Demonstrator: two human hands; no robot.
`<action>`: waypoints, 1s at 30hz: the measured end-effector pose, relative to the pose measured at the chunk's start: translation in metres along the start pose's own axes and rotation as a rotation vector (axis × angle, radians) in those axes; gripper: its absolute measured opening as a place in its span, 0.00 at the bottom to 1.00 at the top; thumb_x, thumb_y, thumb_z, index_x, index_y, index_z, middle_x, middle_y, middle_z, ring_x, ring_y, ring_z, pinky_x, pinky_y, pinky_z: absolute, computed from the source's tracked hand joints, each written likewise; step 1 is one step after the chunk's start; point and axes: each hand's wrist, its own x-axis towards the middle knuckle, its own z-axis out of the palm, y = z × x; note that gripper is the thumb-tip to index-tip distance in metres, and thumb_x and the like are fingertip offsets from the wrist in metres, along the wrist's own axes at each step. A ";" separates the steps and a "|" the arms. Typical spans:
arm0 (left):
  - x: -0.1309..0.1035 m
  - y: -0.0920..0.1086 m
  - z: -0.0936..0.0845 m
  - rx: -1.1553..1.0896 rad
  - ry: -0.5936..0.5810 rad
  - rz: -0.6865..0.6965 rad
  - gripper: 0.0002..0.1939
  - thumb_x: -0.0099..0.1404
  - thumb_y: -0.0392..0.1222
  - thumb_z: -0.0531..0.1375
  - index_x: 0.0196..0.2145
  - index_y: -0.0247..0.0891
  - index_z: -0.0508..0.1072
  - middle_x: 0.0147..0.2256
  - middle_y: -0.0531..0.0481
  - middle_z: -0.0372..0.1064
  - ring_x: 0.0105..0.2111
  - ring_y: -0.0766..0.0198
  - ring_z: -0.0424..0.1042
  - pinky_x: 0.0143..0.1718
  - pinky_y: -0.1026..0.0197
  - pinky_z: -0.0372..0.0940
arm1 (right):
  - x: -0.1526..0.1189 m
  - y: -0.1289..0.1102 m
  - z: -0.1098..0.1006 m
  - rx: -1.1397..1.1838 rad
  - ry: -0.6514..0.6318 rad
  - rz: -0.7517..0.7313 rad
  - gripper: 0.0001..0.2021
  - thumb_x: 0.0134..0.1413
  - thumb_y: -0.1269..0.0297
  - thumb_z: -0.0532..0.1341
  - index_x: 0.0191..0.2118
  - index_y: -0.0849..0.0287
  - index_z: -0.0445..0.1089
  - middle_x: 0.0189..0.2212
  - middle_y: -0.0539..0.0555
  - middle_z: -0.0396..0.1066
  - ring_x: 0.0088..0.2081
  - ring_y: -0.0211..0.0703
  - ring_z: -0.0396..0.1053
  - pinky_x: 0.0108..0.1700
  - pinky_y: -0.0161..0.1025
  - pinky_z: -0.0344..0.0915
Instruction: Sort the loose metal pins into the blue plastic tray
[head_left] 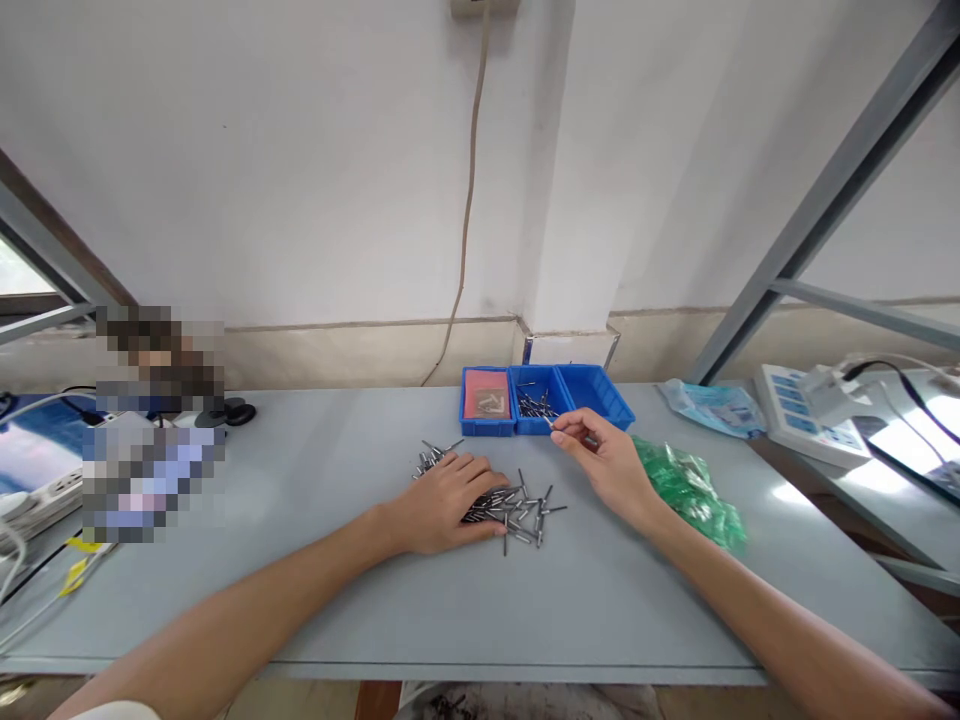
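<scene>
A pile of small metal pins (529, 512) lies on the grey table. My left hand (457, 500) rests palm down over it, its fingers stretched out and covering part of the pile. Thumb and fingertips of my right hand (604, 455) are pinched on one thin metal pin (550, 422), just in front of the middle blue bin (534, 428). More pins (536, 404) lie loose inside that bin. To its left, another blue bin (487, 429) holds a pink sheet and a small clear bag with bits in it.
A third blue bin (596, 395) adjoins on the right. Crumpled green plastic (686, 490) lies beside my right forearm. Farther right are a blue-and-white packet (712, 407) and a power strip (802, 410). Cables and another power strip (56, 495) occupy the left end, near a blurred-out area.
</scene>
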 end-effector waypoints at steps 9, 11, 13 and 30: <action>0.001 0.000 0.000 0.009 0.000 -0.003 0.27 0.78 0.63 0.56 0.62 0.41 0.68 0.50 0.42 0.71 0.50 0.50 0.70 0.54 0.50 0.61 | -0.001 0.001 0.001 0.015 -0.016 0.007 0.12 0.65 0.50 0.67 0.43 0.52 0.77 0.36 0.53 0.75 0.38 0.48 0.71 0.43 0.44 0.68; 0.001 0.000 0.001 0.008 0.000 0.000 0.27 0.78 0.63 0.55 0.62 0.41 0.68 0.50 0.42 0.71 0.50 0.50 0.70 0.54 0.50 0.61 | 0.000 0.001 0.001 0.017 -0.010 0.004 0.12 0.65 0.50 0.67 0.43 0.52 0.77 0.36 0.53 0.75 0.38 0.48 0.71 0.43 0.44 0.68; 0.001 -0.001 0.001 0.006 0.000 0.001 0.27 0.78 0.63 0.55 0.62 0.41 0.68 0.50 0.42 0.71 0.50 0.51 0.70 0.54 0.51 0.61 | 0.000 0.002 0.001 0.015 -0.007 0.003 0.12 0.65 0.50 0.66 0.43 0.52 0.77 0.36 0.52 0.75 0.38 0.48 0.71 0.43 0.44 0.68; 0.000 -0.002 0.002 0.037 -0.002 -0.004 0.27 0.77 0.63 0.57 0.62 0.41 0.67 0.50 0.43 0.71 0.50 0.51 0.70 0.52 0.51 0.61 | -0.001 0.004 0.002 0.004 -0.055 0.032 0.16 0.67 0.46 0.64 0.45 0.53 0.77 0.36 0.53 0.77 0.34 0.47 0.70 0.34 0.42 0.64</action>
